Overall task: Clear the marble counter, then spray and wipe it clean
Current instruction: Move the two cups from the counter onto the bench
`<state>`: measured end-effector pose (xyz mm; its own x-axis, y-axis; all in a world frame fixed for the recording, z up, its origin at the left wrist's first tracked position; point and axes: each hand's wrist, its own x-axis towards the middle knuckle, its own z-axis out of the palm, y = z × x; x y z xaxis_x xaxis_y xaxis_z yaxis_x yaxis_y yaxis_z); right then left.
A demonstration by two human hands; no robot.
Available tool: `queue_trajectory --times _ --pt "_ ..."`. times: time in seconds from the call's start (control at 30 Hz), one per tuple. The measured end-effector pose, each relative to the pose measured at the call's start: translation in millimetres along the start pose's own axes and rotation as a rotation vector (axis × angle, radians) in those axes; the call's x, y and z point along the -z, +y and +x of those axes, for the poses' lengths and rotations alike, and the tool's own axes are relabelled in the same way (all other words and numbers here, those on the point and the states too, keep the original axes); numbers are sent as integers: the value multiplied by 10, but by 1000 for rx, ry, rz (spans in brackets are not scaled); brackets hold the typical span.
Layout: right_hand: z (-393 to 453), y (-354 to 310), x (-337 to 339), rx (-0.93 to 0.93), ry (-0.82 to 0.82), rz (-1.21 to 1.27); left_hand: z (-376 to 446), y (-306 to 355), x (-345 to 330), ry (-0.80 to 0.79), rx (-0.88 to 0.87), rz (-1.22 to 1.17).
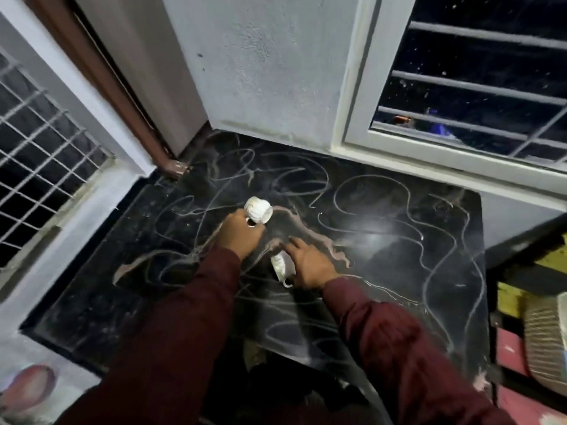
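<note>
The black marble counter (383, 240) is streaked with pale swirls and a brownish spill (310, 233) across its middle. My left hand (239, 236) is shut on the handle of a white teacup (258, 210), which is tipped on its side with the mouth to the right. A second white teacup (280, 266) lies tilted on the counter just below the spill, and my right hand (310, 263) wraps around it from the right. Both sleeves are maroon.
A grey wall and a barred window (478, 87) stand behind the counter. A meshed window (40, 142) and a brown door frame (122, 96) are at the left. At the right edge sit a yellow and red stand (527, 277) and a woven basket (546, 342).
</note>
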<state>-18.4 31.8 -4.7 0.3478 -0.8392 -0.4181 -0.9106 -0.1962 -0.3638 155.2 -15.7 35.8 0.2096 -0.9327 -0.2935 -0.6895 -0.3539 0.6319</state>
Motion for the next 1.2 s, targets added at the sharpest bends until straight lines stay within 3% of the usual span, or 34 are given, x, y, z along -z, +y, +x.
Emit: queue_trajectory --times 0.17,0.27,0.5,0.57,0.83,1.0,1.1,1.2 --pt "109 -266 -111 -81 -60 -215 550 -220 -31 -116 92 -83" --pt "140 -355 -211 -115 -3 -352 898 -388 -158 -134 71 -104" --pt "162 -174 -329 -357 93 -174 1174 -377 -289 -182 44 -144" --pt "134 -68 -342 -450 140 22 1117 -383 -344 -207 48 -196" --pt "-200 160 -179 -756 599 1021 603 -247 -474 -249 4 -420" --pt "-395 231 -60 -811 757 1549 399 -15 -595 -357 40 -652" --pt "-592 271 53 -756 814 1740 225 219 -642 -437 39 -714" --pt "-863 365 158 -711 877 1781 -39 473 -705 -581 6 -719"
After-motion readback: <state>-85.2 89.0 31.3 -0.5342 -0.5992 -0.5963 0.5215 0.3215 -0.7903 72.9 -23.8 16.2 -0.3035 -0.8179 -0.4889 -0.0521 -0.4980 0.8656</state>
